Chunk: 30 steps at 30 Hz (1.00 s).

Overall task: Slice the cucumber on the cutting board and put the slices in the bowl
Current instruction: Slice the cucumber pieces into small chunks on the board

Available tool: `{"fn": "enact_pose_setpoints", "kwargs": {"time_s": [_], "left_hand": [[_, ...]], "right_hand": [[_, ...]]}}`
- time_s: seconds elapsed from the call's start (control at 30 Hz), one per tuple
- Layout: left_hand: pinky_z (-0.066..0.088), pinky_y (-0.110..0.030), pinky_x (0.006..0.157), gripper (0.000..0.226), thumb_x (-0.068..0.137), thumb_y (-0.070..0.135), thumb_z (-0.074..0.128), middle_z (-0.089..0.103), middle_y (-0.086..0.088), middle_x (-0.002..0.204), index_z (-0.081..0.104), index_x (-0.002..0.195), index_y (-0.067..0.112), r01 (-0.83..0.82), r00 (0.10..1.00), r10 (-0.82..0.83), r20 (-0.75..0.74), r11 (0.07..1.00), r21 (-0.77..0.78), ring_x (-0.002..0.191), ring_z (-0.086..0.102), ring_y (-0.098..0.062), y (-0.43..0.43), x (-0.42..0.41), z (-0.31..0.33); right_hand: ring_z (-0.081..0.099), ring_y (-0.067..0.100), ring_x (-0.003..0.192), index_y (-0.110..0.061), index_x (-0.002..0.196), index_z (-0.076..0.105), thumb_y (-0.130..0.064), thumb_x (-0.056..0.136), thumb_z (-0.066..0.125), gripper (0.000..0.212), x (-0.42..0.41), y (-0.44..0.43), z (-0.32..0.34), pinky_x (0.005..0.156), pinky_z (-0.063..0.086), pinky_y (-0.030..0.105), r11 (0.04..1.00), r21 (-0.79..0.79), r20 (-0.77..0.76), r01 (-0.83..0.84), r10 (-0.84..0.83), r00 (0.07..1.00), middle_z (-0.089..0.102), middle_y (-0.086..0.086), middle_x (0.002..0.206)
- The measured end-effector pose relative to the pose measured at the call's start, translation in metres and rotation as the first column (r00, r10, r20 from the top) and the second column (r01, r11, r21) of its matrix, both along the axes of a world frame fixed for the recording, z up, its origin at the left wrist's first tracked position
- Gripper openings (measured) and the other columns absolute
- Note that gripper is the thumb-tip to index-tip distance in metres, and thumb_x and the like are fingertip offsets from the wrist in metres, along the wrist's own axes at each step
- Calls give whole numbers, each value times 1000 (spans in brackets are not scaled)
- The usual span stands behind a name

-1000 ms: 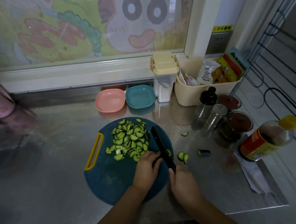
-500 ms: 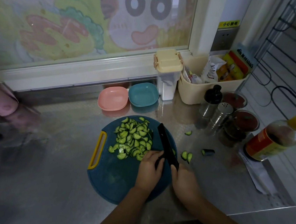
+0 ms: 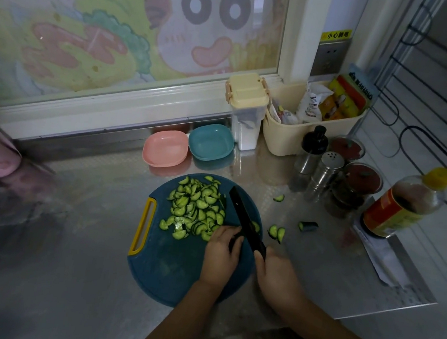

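L arm: enters at bottom centre, forearm angled up toward mid-frame; L hand (image 3: pixel 220 254) lies knuckles-up on the right part of the cutting board (image 3: pixel 167 271).
L grip: fingers curled down, tips at the near edge of the slice heap, tight against the blade's left side. What's under them is hidden, so can't tell if they pinch anything.
R arm: comes in from lower right, runs up-left; R hand (image 3: pixel 277 278) sits at the board's right rim, just right of L hand.
R grip: clenched round the handle of the knife (image 3: pixel 242 215). Handle mostly buried in the fist; black blade runs up-left from it across the board.
Cucumber slices: heap of half-moon pcs (image 3: pixel 196 208) on the board's upper half, centre frame, left of the blade.
Strays: stray pair (image 3: pixel 276 231) on the counter (image 3: pixel 72 236) just right of the board; lone slice (image 3: pixel 278 197) further up; stub end (image 3: pixel 308 226) further right.
Bowls: pink bowl (image 3: pixel 165 149) & teal bowl (image 3: pixel 211 141) side by side above the board, near the window ledge.
Board: round, dark blue, yellow handle slot at left edge.
Right side: shakers (image 3: pixel 324 174), jars, bottle (image 3: pixel 403 202) w/ yellow cap.
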<state>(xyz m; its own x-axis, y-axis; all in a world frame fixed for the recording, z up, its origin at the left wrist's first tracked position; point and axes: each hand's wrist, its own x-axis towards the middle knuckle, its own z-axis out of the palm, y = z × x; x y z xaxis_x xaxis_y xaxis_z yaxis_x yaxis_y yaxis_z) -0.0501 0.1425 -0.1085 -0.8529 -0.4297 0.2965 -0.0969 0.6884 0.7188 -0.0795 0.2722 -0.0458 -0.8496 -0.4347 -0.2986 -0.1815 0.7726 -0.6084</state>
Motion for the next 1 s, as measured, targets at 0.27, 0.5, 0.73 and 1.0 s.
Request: {"fn": "enact_pose_setpoints", "kwargs": {"time_s": [0.27,0.5,0.73,1.0], "left_hand": [[46,-22,79,25,87,19,55,64,-7,93,69,101,3,-2,1000,2,20,1000,-9,89,55,-11,-1,-1,-1],[45,-21,79,22,85,13,58,64,-7,93,69,101,3,1,1000,-1,22,1000,-14,89,56,-12,-1,-2,-2],[45,-19,77,19,87,15,57,62,-4,93,67,101,6,-7,1000,6,31,1000,27,87,57,-12,-1,-1,-2],[38,-12,72,8,85,8,63,61,-3,87,65,93,7,-17,999,16,30,999,43,82,52,-8,-1,0,1]], "right_hand": [[41,7,65,-5,114,48,-29,102,27,33,3,-8,3,48,34,15,997,60,-20,-41,42,999,62,10,106],[60,20,96,-7,116,49,-33,102,25,39,0,-14,-18,80,42,28,978,199,-149,-59,89,985,63,10,109],[58,17,80,-4,106,52,-30,102,27,36,-4,-15,-14,58,29,19,995,98,-51,0,5,999,63,10,99],[44,8,60,-6,96,51,-31,101,31,32,-4,-8,-7,45,33,17,999,-18,14,34,-33,999,50,-1,74]]}}
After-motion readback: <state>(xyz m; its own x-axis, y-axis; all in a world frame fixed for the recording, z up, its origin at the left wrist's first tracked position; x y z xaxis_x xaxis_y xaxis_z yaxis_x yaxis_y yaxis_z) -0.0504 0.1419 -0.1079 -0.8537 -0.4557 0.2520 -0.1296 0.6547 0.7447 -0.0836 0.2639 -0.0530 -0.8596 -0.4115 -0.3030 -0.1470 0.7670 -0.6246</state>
